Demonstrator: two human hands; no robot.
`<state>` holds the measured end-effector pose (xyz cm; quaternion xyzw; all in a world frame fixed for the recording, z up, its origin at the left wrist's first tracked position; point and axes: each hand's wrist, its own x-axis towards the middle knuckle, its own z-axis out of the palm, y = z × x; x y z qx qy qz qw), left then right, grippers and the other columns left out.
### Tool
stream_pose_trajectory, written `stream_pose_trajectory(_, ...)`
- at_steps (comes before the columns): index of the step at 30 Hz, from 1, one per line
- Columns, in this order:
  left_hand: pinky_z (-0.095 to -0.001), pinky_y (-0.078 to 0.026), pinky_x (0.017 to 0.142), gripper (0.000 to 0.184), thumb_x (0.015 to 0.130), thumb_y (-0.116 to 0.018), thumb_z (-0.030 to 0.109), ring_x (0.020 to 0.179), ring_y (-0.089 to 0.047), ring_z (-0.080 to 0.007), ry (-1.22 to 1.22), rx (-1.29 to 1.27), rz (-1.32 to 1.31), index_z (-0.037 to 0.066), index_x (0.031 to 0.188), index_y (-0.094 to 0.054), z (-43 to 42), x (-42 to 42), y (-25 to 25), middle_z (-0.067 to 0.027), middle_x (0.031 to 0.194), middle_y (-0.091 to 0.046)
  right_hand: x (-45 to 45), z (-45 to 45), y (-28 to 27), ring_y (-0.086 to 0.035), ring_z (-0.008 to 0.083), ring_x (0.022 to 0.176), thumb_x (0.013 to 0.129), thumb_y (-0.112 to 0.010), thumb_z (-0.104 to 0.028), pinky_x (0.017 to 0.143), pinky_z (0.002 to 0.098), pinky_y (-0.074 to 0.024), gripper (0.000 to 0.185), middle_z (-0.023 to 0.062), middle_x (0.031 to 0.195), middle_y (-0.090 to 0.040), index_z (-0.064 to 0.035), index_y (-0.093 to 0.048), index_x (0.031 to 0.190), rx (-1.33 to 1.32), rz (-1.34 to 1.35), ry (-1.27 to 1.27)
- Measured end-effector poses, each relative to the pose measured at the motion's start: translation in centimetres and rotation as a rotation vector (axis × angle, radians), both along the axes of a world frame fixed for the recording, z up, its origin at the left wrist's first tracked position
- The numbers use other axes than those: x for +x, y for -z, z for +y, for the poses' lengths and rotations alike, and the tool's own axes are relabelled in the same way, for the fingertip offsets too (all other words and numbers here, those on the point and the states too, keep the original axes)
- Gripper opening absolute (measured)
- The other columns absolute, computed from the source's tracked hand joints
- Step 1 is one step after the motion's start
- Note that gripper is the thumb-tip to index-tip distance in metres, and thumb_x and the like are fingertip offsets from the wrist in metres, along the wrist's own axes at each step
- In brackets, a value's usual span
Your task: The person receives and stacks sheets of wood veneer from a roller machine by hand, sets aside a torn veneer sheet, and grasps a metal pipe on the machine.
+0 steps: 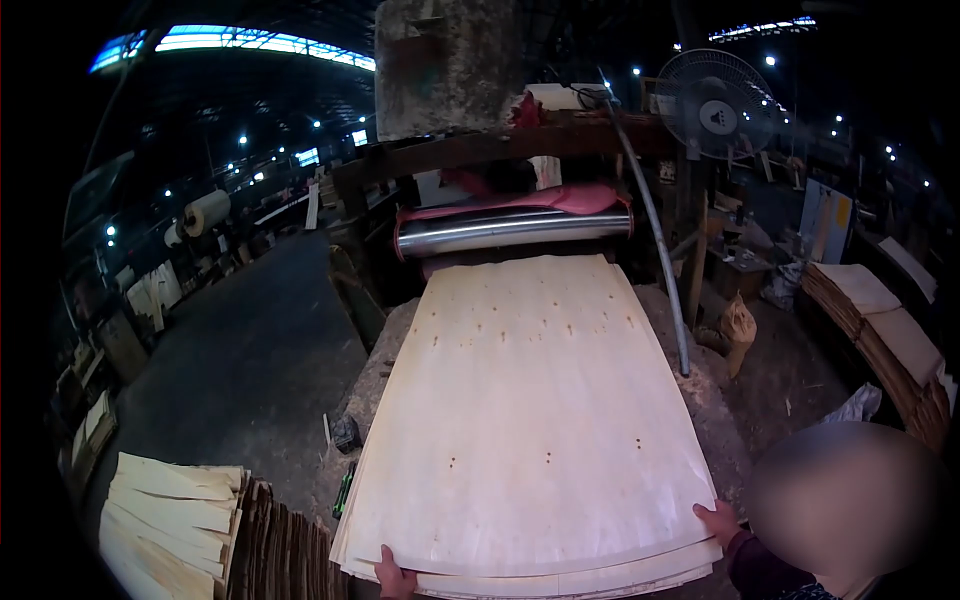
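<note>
Pinching the pale sheets (545,400) at frame centre, thumb above, fingers hidden, my left hand (397,579) stands near their lower-left corner, the long axis running up-frame toward the roller (515,232); whose the lower-right hand (718,523) is, I cannot tell.

left hand (394,576) cropped below, co-worker's head (842,502) blurred
</note>
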<state>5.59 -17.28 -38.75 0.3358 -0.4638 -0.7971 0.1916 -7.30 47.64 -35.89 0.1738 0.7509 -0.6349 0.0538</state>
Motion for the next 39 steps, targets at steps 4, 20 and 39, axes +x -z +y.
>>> stream_pose_trajectory(4,-0.0326,-0.057,0.071,0.038,0.102,-0.041,0.032,0.093,-0.062,-0.0203,0.163,-0.44,-0.132,0.0,0.118,-0.052,-0.5,0.2,0.6,-0.01,0.106,-0.062,-0.4,0.4,1.4,-0.062,0.0169,0.084,0.085,-0.069,-0.02,0.075,0.0334,-0.0497,0.032,0.0077,0.096,-0.067,0.0021,-0.063,0.107,-0.043,-0.024,0.016)
stream_pose_trajectory(20,-0.0367,-0.052,0.087,0.036,0.1,-0.046,0.024,0.107,-0.059,-0.0268,-0.102,0.218,0.128,0.0,0.126,-0.048,0.6,-0.3,-0.6,-0.0113,0.117,-0.059,-0.2,0.7,1.2,-0.063,0.0174,0.086,0.086,-0.068,-0.023,0.076,0.0337,-0.0501,0.035,0.0079,0.098,-0.067,0.001,-0.061,0.111,0.053,-0.004,-0.014)
stream_pose_trajectory(39,-0.0423,-0.048,0.098,0.04,0.099,-0.047,0.026,0.114,-0.056,-0.0274,0.176,0.263,0.236,0.0,0.13,-0.045,6.2,-7.0,-5.4,-0.0147,0.124,-0.057,-2.1,2.9,-11.0,-0.062,0.0148,0.09,0.09,-0.06,-0.016,0.079,0.0303,-0.0492,0.028,0.0074,0.101,-0.067,0.003,-0.062,0.111,-0.194,0.128,0.042)
